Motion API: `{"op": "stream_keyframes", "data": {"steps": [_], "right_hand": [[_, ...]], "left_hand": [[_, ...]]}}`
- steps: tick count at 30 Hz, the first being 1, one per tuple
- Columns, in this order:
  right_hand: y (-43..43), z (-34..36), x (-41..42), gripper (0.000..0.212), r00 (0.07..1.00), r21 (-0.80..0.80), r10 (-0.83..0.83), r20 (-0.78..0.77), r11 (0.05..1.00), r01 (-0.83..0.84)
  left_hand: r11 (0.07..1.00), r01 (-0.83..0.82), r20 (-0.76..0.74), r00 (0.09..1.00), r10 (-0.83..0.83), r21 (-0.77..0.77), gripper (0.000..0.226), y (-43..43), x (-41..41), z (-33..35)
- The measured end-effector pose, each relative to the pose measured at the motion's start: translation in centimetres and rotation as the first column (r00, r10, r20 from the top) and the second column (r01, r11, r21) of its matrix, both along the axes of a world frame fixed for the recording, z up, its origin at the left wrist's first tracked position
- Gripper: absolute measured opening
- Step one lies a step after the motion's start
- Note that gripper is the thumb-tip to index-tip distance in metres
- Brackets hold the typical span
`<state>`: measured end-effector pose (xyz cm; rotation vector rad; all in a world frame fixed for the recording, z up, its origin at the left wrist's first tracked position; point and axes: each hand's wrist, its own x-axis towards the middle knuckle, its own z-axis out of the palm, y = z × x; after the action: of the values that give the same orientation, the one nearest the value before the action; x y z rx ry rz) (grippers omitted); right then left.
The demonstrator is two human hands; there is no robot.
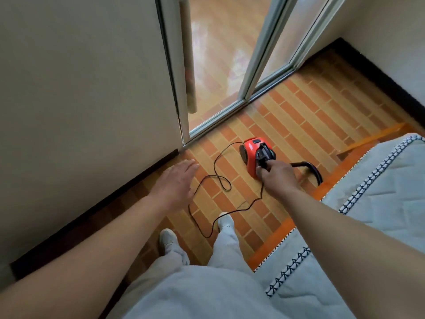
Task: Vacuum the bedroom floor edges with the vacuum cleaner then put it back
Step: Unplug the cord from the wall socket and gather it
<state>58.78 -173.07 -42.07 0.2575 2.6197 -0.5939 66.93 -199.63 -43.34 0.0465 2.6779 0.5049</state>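
Head view is showing the right hand (273, 173) with fingers grasping the handle of the red vacuum cleaner (249, 155), sitting on the floor (299, 116) near the sliding door (259, 61); the left hand (177, 180) is hovering, fingers released; seemingly repositioning it; next, lifting clear of the loose cord (214, 165).

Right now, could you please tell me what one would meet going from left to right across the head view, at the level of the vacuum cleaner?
Wall → left hand → black power cord → red vacuum cleaner → black hose → mattress.
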Motion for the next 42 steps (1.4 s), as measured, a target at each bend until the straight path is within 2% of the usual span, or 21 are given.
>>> {"op": "stream_keyframes", "data": {"steps": [7, 14, 21, 25, 31, 37, 42], "right_hand": [[-2.1, -0.9, 3.7, 0.02, 0.999, 0.041, -0.051, -0.015, 0.998, 0.052], [-0.2, -4.5, 4.2, 0.02, 0.984, -0.087, -0.177, 0.016, 0.98, 0.178], [-1.5, -11.0, 5.8, 0.02, 0.957, -0.123, -0.279, 0.082, 0.95, 0.287], [-4.2, -16.7, 6.3, 0.016, 0.954, -0.116, -0.279, 0.108, 0.95, 0.291], [-9.0, -28.2, 6.8, 0.016, 0.975, -0.13, -0.1, 0.199, 0.983, 0.127], [-12.4, -40.9, 7.8, 0.02, 0.936, -0.152, -0.024, 0.352, 0.985, 0.082], [-13.1, -50.4, 10.6, 0.017, 0.954, -0.106, -0.043, 0.296, 0.991, 0.077]], "left_hand": [[0.99, 0.137, 0.062, 0.989, -0.135, -0.017, 0.077, -2.4, -0.5, -0.5], [0.976, 0.207, 0.119, 0.973, -0.198, -0.064, 0.074, -0.8, -1.3, -1.9], [0.935, 0.353, 0.242, 0.909, -0.34, -0.013, 0.074, 0.3, -3.3, -7.1], [0.903, 0.429, 0.298, 0.858, -0.419, 0.032, 0.072, -0.9, -5.9, -12.7], [0.828, 0.56, 0.372, 0.762, -0.53, 0.033, 0.074, -3.7, -9.1, -24.1], [0.734, 0.675, 0.44, 0.638, -0.632, 0.077, 0.076, -3.2, -8.3, -35.4], [0.73, 0.675, 0.497, 0.599, -0.628, 0.109, 0.079, -2.5, -7.3, -44.2]]}}
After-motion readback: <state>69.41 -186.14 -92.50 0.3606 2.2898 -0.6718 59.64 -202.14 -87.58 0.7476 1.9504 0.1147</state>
